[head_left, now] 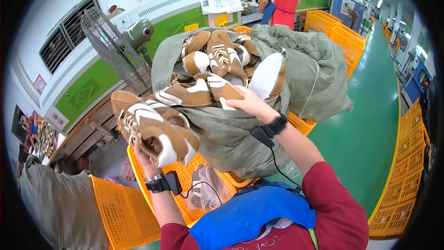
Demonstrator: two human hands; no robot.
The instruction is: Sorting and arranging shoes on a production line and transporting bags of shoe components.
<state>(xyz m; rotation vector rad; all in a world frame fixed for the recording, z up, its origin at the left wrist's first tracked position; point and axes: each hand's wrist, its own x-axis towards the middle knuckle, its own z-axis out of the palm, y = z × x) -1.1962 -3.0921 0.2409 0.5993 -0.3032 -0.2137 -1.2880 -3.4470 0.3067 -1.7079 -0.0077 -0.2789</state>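
My left hand [147, 161] is closed round a small stack of brown shoe uppers [152, 129] with white stripes and laces, held up left of a grey-green cloth sack [217, 127]. In the open mouth of the sack lies a heap of similar brown-and-white uppers [221, 55]. My right hand [253, 105] reaches to the near edge of this heap, its thumb and fingers closed on another brown-and-white shoe upper [222, 88]. Beside that hand an upper with its white underside [267, 76] showing leans on the sack's rim. Fingertips of my left hand are partly hidden behind the stack.
Below my left hand, an orange plastic crate [136, 166] holds clear-bagged items [206, 187]. A second bulky sack [319, 69] adjoins at right. A caged fan [115, 48] stands left, before a green-and-white machine [166, 32]. Orange crates [402, 157] line the green walkway; a person [282, 0] works beyond.
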